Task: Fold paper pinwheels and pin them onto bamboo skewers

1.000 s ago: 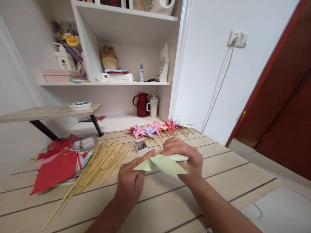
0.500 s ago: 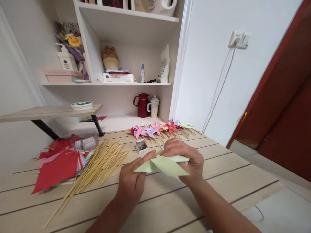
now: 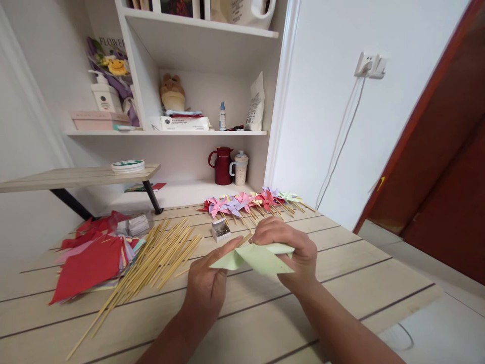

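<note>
A person's bare hands hold a sheet of light green paper (image 3: 265, 262), its blades folded in pinwheel fashion, just above a wood-plank worktop (image 3: 273, 323). The left hand (image 3: 206, 278) grips the paper's left end, index finger stretched toward the center; the right hand (image 3: 291, 247) is curled over the opposite side, gripping it with fingers bent. A short length of wooden stick (image 3: 246, 239) shows between the fingertips, behind the paper; how it meets the paper is hidden. Just beyond the hands sits a small white box (image 3: 221, 230) of metal pieces, its lid raised. Farther back, a row of finished pinwheels (image 3: 246, 201) in pink, purple, red, yellow and green lies along the worktop's far edge. To the left, loose bamboo sticks (image 3: 159, 253) spread beside a stack of colored paper (image 3: 89, 265) topped with red, near a clear plastic container (image 3: 139, 223). A dark red jug (image 3: 223, 171) and a speckled tumbler (image 3: 240, 171) stand side by side behind.
</note>
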### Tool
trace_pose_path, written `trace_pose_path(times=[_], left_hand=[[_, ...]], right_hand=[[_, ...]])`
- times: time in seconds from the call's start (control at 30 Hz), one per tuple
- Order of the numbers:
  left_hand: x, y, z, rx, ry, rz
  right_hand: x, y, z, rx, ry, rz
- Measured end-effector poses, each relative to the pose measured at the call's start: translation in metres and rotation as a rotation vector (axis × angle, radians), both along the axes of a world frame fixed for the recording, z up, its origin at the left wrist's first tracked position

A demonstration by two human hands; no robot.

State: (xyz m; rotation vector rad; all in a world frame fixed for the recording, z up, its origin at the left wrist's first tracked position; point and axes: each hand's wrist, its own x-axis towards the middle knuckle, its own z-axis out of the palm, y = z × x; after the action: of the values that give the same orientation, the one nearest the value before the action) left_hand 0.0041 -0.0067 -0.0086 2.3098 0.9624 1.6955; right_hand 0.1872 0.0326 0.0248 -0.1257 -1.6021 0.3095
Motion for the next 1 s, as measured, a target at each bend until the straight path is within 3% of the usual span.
trace_pose_path(times=[1.0], left_hand=[[0.0019,-0.0006,0.0002,0.022,0.001,0.007]], right_hand=[[-0.0004,-0.0013,0.0,-0.019,-0.013,-0.026]])
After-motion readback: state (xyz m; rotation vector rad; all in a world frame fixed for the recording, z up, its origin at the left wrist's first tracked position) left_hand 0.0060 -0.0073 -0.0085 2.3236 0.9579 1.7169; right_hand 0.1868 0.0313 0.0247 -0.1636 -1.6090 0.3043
